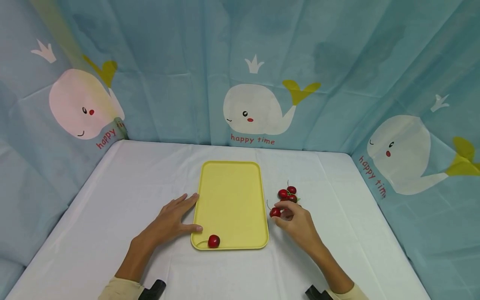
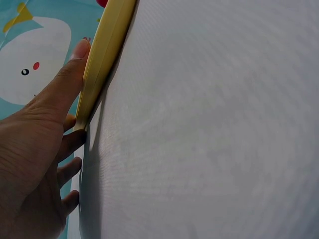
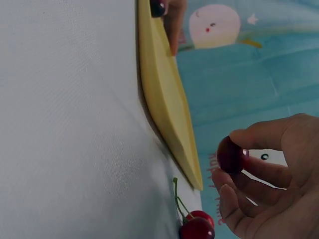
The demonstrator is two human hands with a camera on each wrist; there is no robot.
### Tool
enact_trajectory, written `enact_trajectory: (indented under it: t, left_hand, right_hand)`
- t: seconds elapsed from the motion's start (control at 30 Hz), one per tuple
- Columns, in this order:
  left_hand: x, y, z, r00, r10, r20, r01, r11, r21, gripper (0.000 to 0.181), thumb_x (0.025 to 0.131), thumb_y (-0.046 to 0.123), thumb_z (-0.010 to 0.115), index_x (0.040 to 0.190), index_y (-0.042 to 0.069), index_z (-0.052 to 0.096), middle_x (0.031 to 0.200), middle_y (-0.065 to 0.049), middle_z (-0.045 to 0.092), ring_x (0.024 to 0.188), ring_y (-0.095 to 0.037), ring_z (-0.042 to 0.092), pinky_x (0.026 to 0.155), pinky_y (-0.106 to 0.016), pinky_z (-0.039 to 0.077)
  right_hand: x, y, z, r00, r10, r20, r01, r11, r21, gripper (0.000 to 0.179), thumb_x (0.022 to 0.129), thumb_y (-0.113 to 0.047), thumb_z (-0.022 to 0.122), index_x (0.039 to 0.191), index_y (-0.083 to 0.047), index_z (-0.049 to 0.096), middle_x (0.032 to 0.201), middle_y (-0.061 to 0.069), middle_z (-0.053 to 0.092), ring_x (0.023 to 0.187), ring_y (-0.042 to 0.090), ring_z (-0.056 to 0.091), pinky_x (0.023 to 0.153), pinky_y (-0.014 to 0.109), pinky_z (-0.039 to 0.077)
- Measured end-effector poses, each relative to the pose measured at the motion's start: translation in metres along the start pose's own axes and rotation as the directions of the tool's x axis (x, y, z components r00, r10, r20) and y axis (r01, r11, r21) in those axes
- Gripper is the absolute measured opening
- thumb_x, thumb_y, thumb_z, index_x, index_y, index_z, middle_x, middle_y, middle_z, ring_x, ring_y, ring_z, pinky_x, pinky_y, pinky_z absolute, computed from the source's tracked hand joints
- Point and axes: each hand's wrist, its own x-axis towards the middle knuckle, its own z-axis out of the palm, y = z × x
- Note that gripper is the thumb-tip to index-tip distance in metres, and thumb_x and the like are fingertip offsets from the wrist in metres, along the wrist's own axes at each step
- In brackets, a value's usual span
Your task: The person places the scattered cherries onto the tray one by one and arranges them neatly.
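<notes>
A shallow yellow tray (image 1: 232, 200) lies on the white cloth, with one red cherry (image 1: 214, 241) and its stem in the near left corner. My left hand (image 1: 170, 221) rests at the tray's left edge, thumb over the rim and fingers spread along the side. To the right of the tray my right hand (image 1: 298, 225) pinches a second cherry (image 3: 233, 155) between thumb and fingertips; its stem sticks up in the head view. Just beyond that hand sits a small cluster of cherries (image 1: 283, 193) with green stems, partly covered by the fingers.
White cloth (image 1: 157, 175) covers the table. A blue curtain (image 1: 168, 104) with printed whales hangs along the back and both sides. Black straps with camera mounts (image 1: 153, 290) sit at the wrists, beside beige sleeves (image 1: 121, 288).
</notes>
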Motion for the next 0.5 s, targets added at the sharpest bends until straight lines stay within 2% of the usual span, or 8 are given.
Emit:
enact_trajectory:
  t: [0.23, 0.5]
  left_hand:
    - [-0.002, 0.0, -0.001, 1.0, -0.015, 0.005, 0.015, 1.0, 0.003, 0.109, 0.081, 0.063, 0.084, 0.167, 0.017, 0.036, 0.17, -0.009, 0.039, 0.16, -0.04, 0.024, 0.127, -0.069, 0.014]
    - [-0.001, 0.001, -0.002, 1.0, -0.008, -0.003, 0.008, 1.0, 0.012, 0.108, 0.081, 0.064, 0.084, 0.166, 0.016, 0.037, 0.169, -0.011, 0.04, 0.16, -0.042, 0.025, 0.125, -0.072, 0.016]
  right_hand:
    - [0.002, -0.007, 0.01, 0.999, -0.017, 0.035, 0.016, 0.999, 0.036, 0.029, 0.085, -0.011, 0.087, 0.111, -0.021, 0.078, 0.099, -0.009, 0.074, 0.088, 0.012, 0.068, 0.073, 0.024, 0.058]
    - [0.003, -0.015, 0.021, 0.997, -0.027, 0.067, 0.023, 0.997, 0.069, 0.03, 0.084, -0.011, 0.088, 0.111, -0.021, 0.078, 0.099, -0.011, 0.074, 0.089, 0.013, 0.067, 0.073, 0.026, 0.058]
